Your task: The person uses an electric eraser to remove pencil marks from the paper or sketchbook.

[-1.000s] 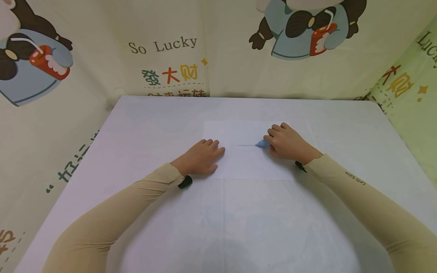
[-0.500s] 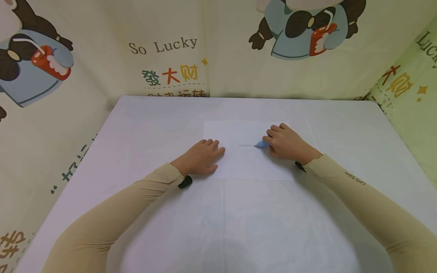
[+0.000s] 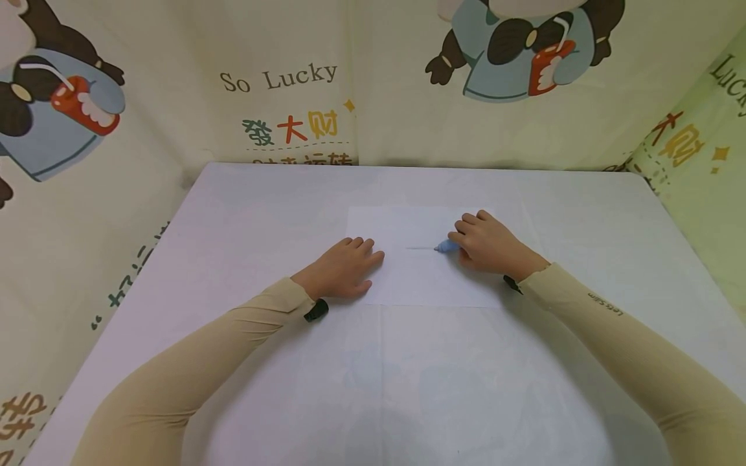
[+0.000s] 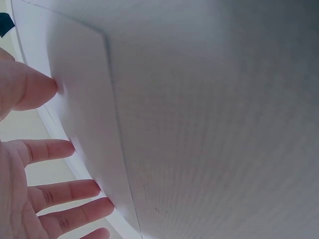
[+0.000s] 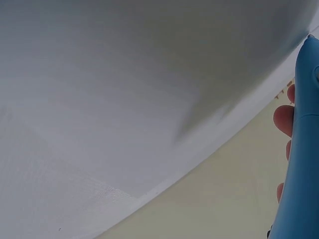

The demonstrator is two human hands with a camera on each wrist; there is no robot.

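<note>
A sheet of white paper (image 3: pixel 419 281) lies flat near the middle of the white table. My right hand (image 3: pixel 494 243) grips a thick blue pen (image 3: pixel 446 246) over the sheet's right half. The pen's tip points left and stands at the right end of a thin, pale straight line (image 3: pixel 417 248). In the right wrist view the smooth blue pen (image 5: pixel 304 134) shows along its length, with fingertips (image 5: pixel 283 119) behind it. My left hand (image 3: pixel 340 268) rests spread on the paper's left edge. Its fingers (image 4: pixel 70 191) are apart, with tips on the sheet (image 4: pixel 87 99).
The white-covered table (image 3: pixel 443 388) extends all around the paper. Behind it and at both sides hangs a cream cloth (image 3: pixel 396 123) with printed cartoon figures and lettering. Both wrists wear dark devices (image 3: pixel 316 310) under beige sleeves (image 3: pixel 233 349).
The right hand and the pen have shifted very slightly left, the tip moving back along the pale line. The left hand and the paper stay where they were.
</note>
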